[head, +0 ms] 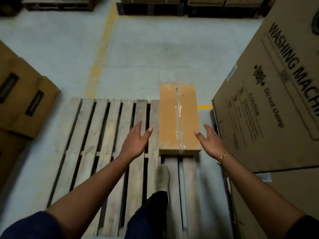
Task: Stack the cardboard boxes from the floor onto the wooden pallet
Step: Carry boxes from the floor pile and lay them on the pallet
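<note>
- Box (179,116): one, on pallet (103,135), far right corner.
- Left hand (135,142), right hand (209,142): fingers spread, holding nothing.
- Boxes (25,100): beside pallet, apparently unstacked.

Pale grey concrete floor (155,49), scuffed. Crossed by a worn yellow painted line (101,54) running from the far edge toward the near side; short brighter yellow mark (204,107) at right. Bounded on the right by a tall carton (276,100) printed "WASHING" and "Do not clamp". Closed off at the far edge by dark loaded pallets (151,10), with another pallet (58,5) at far left. Dim, even light.
</note>
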The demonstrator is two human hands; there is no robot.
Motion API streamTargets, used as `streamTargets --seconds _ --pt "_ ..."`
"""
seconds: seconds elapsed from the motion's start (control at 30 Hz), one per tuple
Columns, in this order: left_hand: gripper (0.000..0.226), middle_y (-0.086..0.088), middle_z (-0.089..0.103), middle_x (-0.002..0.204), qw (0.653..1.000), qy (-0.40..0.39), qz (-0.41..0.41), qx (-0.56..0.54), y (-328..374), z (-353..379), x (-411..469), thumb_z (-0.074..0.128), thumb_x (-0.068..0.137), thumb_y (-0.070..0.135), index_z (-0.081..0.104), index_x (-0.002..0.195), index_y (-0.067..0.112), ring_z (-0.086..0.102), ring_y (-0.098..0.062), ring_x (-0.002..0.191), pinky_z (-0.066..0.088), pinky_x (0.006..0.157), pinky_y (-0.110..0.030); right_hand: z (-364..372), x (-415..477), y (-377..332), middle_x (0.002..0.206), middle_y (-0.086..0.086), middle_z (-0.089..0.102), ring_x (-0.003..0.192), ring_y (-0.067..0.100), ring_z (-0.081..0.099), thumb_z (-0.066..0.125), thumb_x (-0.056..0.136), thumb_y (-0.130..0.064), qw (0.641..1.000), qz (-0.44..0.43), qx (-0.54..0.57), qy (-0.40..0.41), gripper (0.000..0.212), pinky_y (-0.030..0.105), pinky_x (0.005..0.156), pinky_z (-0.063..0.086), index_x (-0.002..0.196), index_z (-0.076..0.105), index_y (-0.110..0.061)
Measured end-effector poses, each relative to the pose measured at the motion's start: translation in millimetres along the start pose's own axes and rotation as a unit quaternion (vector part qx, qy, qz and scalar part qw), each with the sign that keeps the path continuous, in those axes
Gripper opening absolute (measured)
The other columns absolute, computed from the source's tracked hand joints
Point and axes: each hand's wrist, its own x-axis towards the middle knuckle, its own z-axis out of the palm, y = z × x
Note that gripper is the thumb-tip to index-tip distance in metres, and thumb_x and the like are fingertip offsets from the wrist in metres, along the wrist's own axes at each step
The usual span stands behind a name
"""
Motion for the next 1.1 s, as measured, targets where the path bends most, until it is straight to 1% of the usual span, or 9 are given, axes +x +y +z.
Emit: streamTargets --seconds 0.23,0.33,0.43,0.6,0.73,0.83,0.9,0.97,1.1 --pt "0.076 0.000 0.029 0.165 0.999 0.031 -0.034 -0.002 -1 -172 -172 0.038 0.099 0.066 0.026 0.160 0.024 0.025 -0.018 0.151 0.022 0.120 -0.037 -24 -164 -122 0.162 0.003 0.030 0.145 0.025 0.035 0.043 0.099 -0.058 0.998 -0.039 0.017 -0.038 0.070 0.040 0.114 0.029 0.157 0.026 -0.023" --pt "0.078 0.000 0.033 0.163 0.997 0.048 -0.063 -0.001 -31 -235 -238 0.036 0.096 0.072 0.031 0.158 0.024 0.030 -0.017 0.149 0.024 0.120 -0.034 -6 -231 -167 0.159 0.002 0.035 0.142 0.026 0.040 0.046 0.099 -0.056 0.995 -0.070 0.029 -0.070 0.065 0.043 0.116 0.031 0.155 0.029 -0.028" --pt "0.079 0.003 0.032 0.163 0.994 0.075 -0.085 0.000 -67 -298 -291 0.032 0.095 0.075 0.032 0.157 0.026 0.029 -0.016 0.149 0.025 0.120 -0.034 25 -279 -228 0.159 -0.002 0.035 0.144 0.022 0.037 0.048 0.097 -0.057 0.988 -0.121 0.029 -0.093 0.066 0.040 0.116 0.031 0.154 0.030 -0.027" --pt "0.071 0.005 0.030 0.164 0.983 0.137 -0.121 -0.031 -153 -403 -369 0.034 0.098 0.070 0.031 0.157 0.031 0.026 -0.017 0.151 0.023 0.121 -0.037 114 -341 -346 0.156 0.001 0.039 0.140 0.024 0.042 0.047 0.091 -0.062 0.976 -0.168 0.025 -0.134 0.074 0.039 0.109 0.039 0.153 0.033 -0.023" --pt "0.089 0.004 0.033 0.163 0.975 0.164 -0.136 -0.072 -234 -489 -427 0.028 0.085 0.086 0.033 0.156 0.032 0.028 -0.018 0.150 0.026 0.121 -0.044 205 -390 -432 0.154 0.001 0.042 0.139 0.025 0.044 0.048 0.097 -0.056 0.969 -0.194 0.035 -0.148 0.062 0.039 0.107 0.035 0.151 0.035 -0.028" --pt "0.079 0.001 0.036 0.161 0.967 0.189 -0.150 -0.078 -296 -554 -469 0.034 0.092 0.075 0.035 0.156 0.028 0.032 -0.020 0.148 0.030 0.119 -0.045 270 -433 -488 0.154 0.003 0.043 0.138 0.024 0.045 0.049 0.099 -0.050 0.961 -0.211 0.042 -0.173 0.059 0.034 0.103 0.036 0.152 0.035 -0.025" --pt "0.080 -0.001 0.038 0.160 0.960 0.203 -0.169 -0.092 -331 -595 -494 0.035 0.091 0.077 0.037 0.155 0.028 0.036 -0.022 0.146 0.033 0.117 -0.046 306 -456 -521 0.154 0.004 0.042 0.138 0.023 0.045 0.050 0.099 -0.050 0.955 -0.220 0.044 -0.193 0.061 0.033 0.102 0.037 0.152 0.035 -0.024" --pt "0.082 -0.002 0.040 0.158 0.953 0.218 -0.180 -0.108 -362 -630 -511 0.035 0.089 0.078 0.039 0.153 0.028 0.040 -0.024 0.143 0.036 0.115 -0.048 337 -472 -553 0.153 0.004 0.044 0.137 0.024 0.046 0.050 0.098 -0.052 0.951 -0.229 0.043 -0.204 0.061 0.035 0.103 0.038 0.151 0.037 -0.025" --pt "0.070 -0.001 0.041 0.156 0.944 0.238 -0.192 -0.127 -412 -679 -527 0.037 0.096 0.070 0.042 0.151 0.027 0.041 -0.024 0.141 0.037 0.114 -0.046 392 -491 -611 0.152 0.005 0.044 0.138 0.024 0.044 0.051 0.098 -0.053 0.944 -0.235 0.049 -0.227 0.060 0.038 0.108 0.036 0.149 0.038 -0.026"
